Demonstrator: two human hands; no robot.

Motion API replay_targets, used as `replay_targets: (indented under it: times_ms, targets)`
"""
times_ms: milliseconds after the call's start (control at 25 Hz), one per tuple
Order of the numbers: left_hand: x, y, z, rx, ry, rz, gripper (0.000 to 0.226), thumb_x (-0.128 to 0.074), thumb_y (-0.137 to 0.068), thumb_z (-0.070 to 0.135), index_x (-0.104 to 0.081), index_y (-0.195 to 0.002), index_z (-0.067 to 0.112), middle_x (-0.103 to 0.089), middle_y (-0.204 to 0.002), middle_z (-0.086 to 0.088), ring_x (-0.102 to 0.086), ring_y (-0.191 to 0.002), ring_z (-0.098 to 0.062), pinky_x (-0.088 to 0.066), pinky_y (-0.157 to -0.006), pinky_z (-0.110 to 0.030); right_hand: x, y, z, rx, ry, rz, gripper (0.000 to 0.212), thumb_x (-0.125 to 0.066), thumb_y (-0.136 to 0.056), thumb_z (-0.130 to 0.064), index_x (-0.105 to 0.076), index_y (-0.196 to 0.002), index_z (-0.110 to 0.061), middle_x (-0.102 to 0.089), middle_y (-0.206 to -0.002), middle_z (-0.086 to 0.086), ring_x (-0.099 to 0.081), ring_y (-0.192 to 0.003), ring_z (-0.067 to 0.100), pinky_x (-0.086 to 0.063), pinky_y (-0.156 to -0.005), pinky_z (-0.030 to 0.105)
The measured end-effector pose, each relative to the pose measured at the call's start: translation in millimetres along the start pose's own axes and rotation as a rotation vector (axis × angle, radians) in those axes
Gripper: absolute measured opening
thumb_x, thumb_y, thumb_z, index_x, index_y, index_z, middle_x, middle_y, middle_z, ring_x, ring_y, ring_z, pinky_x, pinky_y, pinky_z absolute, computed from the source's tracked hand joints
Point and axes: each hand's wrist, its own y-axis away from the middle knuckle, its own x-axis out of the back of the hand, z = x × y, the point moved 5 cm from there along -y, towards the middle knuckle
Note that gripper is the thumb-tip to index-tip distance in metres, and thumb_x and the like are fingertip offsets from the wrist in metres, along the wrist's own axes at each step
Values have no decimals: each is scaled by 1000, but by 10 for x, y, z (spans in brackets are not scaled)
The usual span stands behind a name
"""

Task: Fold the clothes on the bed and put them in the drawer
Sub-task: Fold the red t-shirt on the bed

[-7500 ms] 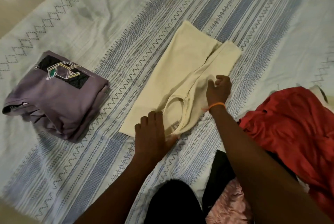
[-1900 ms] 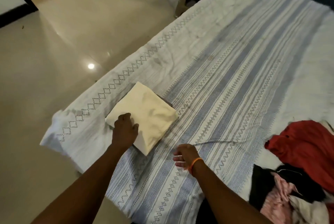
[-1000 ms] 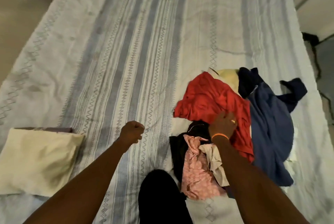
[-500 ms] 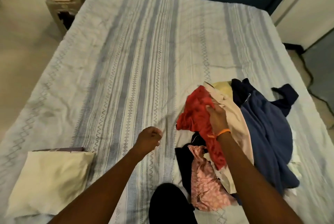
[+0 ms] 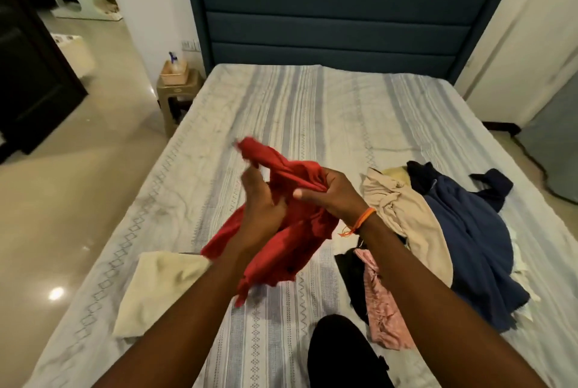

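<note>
Sorting out the crumpled red cotton garment [image 5: 294,221] appears to be the step in hand: it is held up in the air above the striped blue-and-white bed sheet [image 5: 312,112], near the foot of the bed. The right hand [image 5: 331,196] is closed on a bunched edge of the fabric, its fingers [image 5: 308,192] curled round the cloth, while the left hand [image 5: 261,200] is pushed into the folds; its fingers look fairly straight and partly buried, so whether a grip is made there cannot be told. Next, the garment would probably need to be shaken out, its shoulders or hem found, and then laid flat on the free sheet before any fold is made.

A folded cream garment [image 5: 156,287] is resting at the left edge of the bed, and the unfolded heap, a beige top [image 5: 409,215], a navy blue garment [image 5: 469,237] and a pink ribbed piece [image 5: 381,306], is lying to the right.

Compared with half a second ago, the red garment has been lifted clear of the heap, and the left hand, empty then, has been brought to it.
</note>
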Motion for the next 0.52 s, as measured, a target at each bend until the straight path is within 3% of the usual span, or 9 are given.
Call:
replay_targets:
  times_ms: [80,120,200,280,400,520]
  targets:
    - [242,42,106,-78,-63,88,98,-74,-82,34,-3,-149,46,-18,-150,10,-30,-140,-17,-35,-109,-37,21,87,-170,88,190,-10,35,-76,-78,2,-72,-110,-9,-74,-95,-4,-68,-88,3,-52,-81,23]
    - [296,36,129,-90,-80,56,95,-77,-80,36,-11,-148,49,-24,-152,8,-33,-139,-17,-33,-109,-36,18,118,-245,106,214,-4,30,-74,-78,6,-73,-103,-10,-73,-88,-7,-66,-82,0,-51,-78,22]
    - [296,49,168,-62,-15,-109,57,-75,-84,23,-50,-134,34,-56,-132,4,-55,-122,-14,-41,-98,-29,-26,195,-358,104,150,8,29,-70,-78,10,-73,-93,-15,-71,-78,-12,-65,-77,1,-51,-75,21]
    - [248,137,172,57,141,-244,18,-67,-90,13,-68,-106,21,-71,-100,4,-66,-93,-12,-48,-80,-26,-48,257,-390,94,81,27,32,-68,-78,14,-72,-88,-16,-72,-77,-11,-66,-77,5,-52,-75,22]
    - [243,253,106,244,463,-275,11,-54,-96,8,-62,-93,15,-63,-82,-2,-58,-77,-16,-48,-71,-30,15,328,-404,93,97,21,36,-67,-76,17,-71,-97,-12,-72,-82,-11,-67,-82,5,-52,-79,21]
    - [258,288,136,372,710,-283,22,-48,-93,-3,-59,-98,16,-63,-91,-4,-57,-82,-19,-50,-73,-36,8,410,-403,55,71,-51,49,-56,-73,22,-68,-109,-9,-72,-87,-10,-66,-85,6,-52,-80,22]
